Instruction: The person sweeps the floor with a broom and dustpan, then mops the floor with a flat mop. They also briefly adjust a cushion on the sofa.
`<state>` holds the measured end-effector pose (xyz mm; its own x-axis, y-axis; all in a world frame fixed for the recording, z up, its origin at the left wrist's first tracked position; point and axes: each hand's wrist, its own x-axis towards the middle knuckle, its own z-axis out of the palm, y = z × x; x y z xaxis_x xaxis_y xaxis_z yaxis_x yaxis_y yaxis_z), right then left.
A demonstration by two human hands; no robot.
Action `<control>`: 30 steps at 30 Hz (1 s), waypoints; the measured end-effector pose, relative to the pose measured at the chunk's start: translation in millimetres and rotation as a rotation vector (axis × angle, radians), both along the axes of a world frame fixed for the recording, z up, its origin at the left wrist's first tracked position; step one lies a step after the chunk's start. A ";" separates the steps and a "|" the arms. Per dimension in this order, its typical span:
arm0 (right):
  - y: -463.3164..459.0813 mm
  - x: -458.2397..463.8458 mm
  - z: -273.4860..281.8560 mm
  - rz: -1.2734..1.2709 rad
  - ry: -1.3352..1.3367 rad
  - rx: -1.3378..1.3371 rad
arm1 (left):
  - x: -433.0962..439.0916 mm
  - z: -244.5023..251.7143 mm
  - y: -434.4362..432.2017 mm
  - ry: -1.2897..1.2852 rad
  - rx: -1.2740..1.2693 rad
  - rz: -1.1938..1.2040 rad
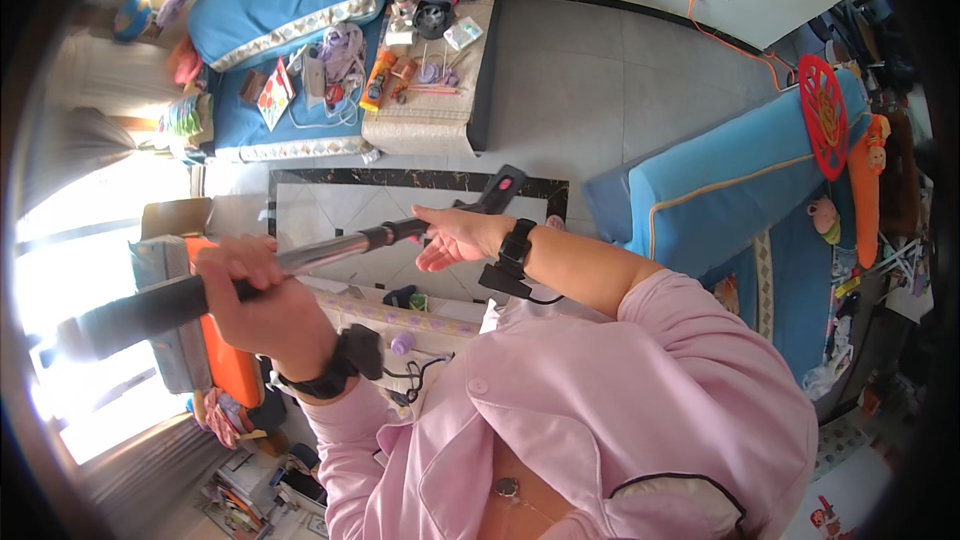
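Note:
My left hand [259, 300] is closed around the thick black section of a long pole [322, 255] with a shiny metal tube. The pole slants up from the left, where its far end blurs against the bright window, to a flat black end piece [499, 191] with a pink spot. My right hand [457, 236] is beside the pole near that end, palm showing, fingers spread and not wrapped around it. Whether it touches the pole, I cannot tell. Black bands with small devices are strapped to both wrists.
A low table [435, 307] with a purple-lidded item [403, 343] stands close before me. Blue sofas stand at upper left [285, 0] and right [720, 172]. Beyond, a cloth-covered side table [420, 131] is cluttered. An orange-and-grey chair [225, 345] stands left.

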<state>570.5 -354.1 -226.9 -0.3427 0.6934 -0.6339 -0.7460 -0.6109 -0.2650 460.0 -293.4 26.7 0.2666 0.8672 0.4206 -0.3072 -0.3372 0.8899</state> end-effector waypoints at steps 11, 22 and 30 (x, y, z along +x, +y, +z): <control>66.1 150.0 -59.3 -0.691 -0.047 0.076 | 105.1 -67.3 -7.8 -0.025 0.076 -0.147; 131.3 139.6 -91.5 -0.695 0.065 -0.127 | 63.1 -75.6 65.2 1.120 0.550 -0.409; 158.8 56.6 -96.2 -0.388 -0.073 -0.384 | -25.1 -62.9 94.3 1.484 0.223 -0.623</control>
